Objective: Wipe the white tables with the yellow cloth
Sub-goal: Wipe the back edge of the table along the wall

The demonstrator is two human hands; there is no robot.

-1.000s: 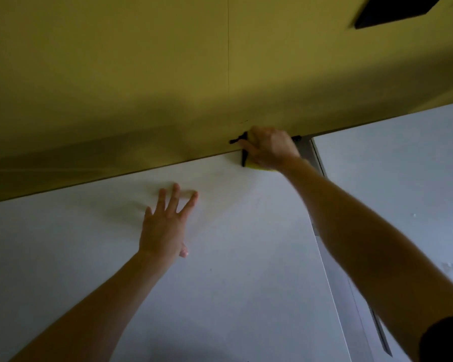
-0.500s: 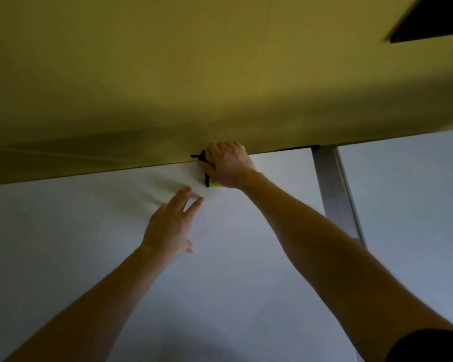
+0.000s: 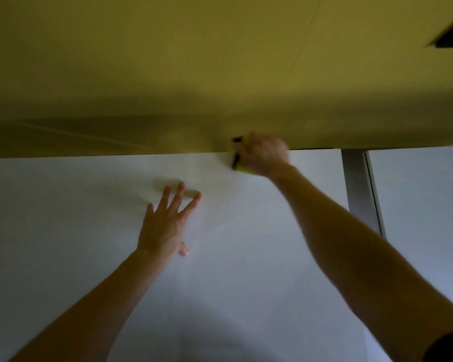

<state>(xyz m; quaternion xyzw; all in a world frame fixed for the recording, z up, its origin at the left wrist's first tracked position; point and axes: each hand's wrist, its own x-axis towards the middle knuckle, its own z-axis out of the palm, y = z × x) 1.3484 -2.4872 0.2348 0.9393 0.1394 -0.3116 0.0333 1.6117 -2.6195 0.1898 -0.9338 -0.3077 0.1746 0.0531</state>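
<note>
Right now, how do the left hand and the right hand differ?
The left hand has straight, spread fingers and holds nothing; the right hand is curled over the yellow cloth. The left hand is mid-table; the right hand is at the far edge by the yellow panel. Both are over the same white table.

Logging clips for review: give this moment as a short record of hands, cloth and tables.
left hand: flat on the white table, fingers spread
right hand: blurred, holds the yellow cloth at the table's far edge
cloth: mostly hidden under that hand
second table: on the right, past a grey strip
behind: yellow panel
</note>
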